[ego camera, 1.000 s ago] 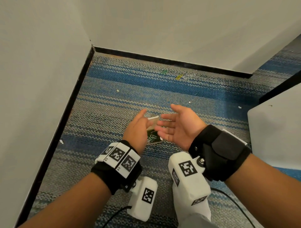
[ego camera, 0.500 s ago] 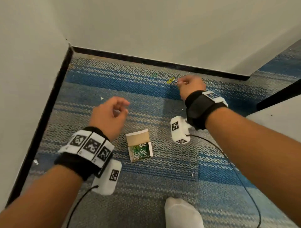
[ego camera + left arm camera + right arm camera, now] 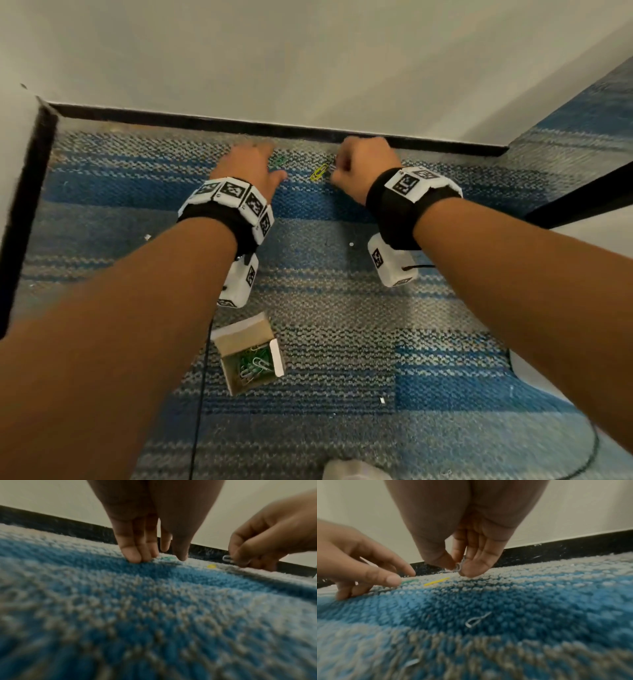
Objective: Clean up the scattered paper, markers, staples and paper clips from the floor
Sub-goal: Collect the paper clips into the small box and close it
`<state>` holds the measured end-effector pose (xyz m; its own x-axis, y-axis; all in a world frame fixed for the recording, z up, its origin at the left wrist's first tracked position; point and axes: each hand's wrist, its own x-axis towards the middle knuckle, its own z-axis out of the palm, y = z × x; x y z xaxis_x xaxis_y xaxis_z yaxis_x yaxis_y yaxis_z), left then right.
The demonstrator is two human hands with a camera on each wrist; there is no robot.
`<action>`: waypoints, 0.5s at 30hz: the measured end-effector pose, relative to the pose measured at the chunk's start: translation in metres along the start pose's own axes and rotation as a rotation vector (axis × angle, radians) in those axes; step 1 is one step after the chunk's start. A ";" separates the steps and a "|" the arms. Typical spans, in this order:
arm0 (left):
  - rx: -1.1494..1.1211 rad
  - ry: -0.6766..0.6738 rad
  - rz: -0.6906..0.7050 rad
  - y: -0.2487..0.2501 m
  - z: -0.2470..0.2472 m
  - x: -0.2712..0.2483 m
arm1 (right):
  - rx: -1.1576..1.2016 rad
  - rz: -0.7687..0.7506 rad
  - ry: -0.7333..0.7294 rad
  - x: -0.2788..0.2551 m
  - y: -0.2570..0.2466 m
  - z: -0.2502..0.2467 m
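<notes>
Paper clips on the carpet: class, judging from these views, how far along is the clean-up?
Done: the open box already holds several clips. In hand: the right hand pinches a silver clip; the left hand reaches at the green clip. Left: the yellow clip, a bent silver clip, and small white scraps.
</notes>
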<state>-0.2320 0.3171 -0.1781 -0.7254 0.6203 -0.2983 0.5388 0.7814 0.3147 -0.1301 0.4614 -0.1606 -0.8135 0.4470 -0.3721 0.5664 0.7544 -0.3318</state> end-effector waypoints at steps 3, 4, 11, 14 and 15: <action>-0.025 0.021 -0.023 0.003 0.007 0.009 | 0.094 0.005 0.054 0.003 0.011 -0.004; -0.039 0.017 -0.014 0.004 0.007 0.011 | 0.070 0.001 0.066 0.005 0.015 -0.005; -0.070 0.004 0.126 0.026 0.005 0.014 | -0.161 -0.080 0.003 0.017 0.028 -0.004; -0.055 -0.021 0.283 0.047 0.016 0.010 | -0.166 -0.079 0.040 0.020 0.029 -0.004; -0.024 -0.025 0.305 0.052 0.019 0.010 | -0.158 -0.075 0.048 0.020 0.028 -0.004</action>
<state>-0.2034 0.3652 -0.1823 -0.5204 0.8279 -0.2092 0.7197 0.5571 0.4143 -0.1310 0.4936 -0.1740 -0.8604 0.4061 -0.3080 0.4787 0.8512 -0.2150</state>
